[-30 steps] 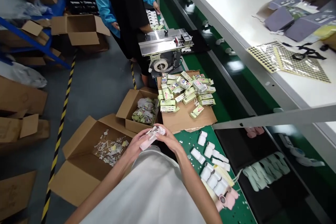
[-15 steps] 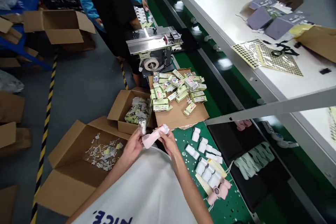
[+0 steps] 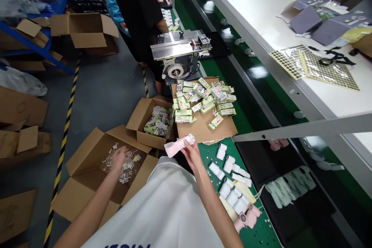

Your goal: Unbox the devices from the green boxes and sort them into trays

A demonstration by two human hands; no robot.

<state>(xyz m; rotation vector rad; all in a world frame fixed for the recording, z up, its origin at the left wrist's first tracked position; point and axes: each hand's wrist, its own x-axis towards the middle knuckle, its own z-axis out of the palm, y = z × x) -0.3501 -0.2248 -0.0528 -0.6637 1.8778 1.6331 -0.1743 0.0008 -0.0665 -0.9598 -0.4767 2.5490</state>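
Left hand dropped to carton scraps, grip unclear; right hand grips pink roll.

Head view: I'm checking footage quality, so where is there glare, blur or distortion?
In the head view, bright reflections glare on the dark conveyor belt and steel machine top; wide-angle distortion seems to bend the white workbench; the left hand looks slightly soft, while the pink-and-white item in the right hand is sharper.

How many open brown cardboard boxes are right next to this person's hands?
2: a large open box under the left hand, holding white scraps, and a smaller open box just beyond it, holding small packets. More cardboard boxes lie farther off.
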